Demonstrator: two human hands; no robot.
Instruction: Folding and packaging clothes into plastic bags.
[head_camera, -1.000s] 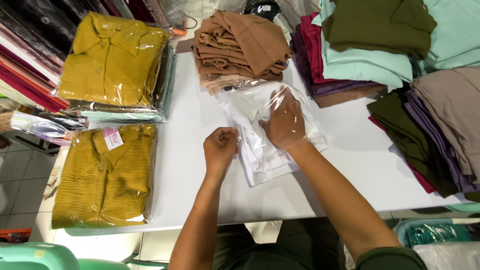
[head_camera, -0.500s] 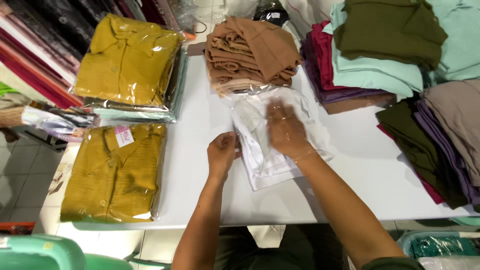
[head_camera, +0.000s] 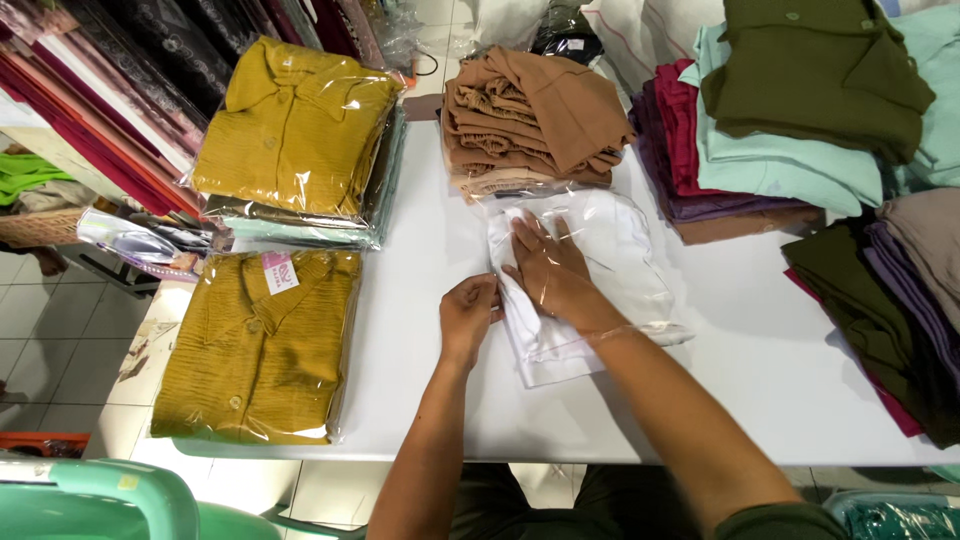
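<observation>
Now, compared with a second ago, the right hand has slid deeper inside the clear plastic bag, fingers flat on the white folded garment mid-table; the left hand pinches the bag's edge, suggesting bagging is underway.

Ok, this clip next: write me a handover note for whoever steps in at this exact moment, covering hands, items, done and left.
Right hand: inside the clear plastic bag, flat on the folded white garment.
Left hand: gripping the bag's open edge at the garment's left side.
Items: bag and garment lie mid-table, below the brown stack. Two bagged mustard shirts lie at left.
Done: garment mostly inside the bag.
Left: its near end still pokes out; the bag is not closed.
</observation>
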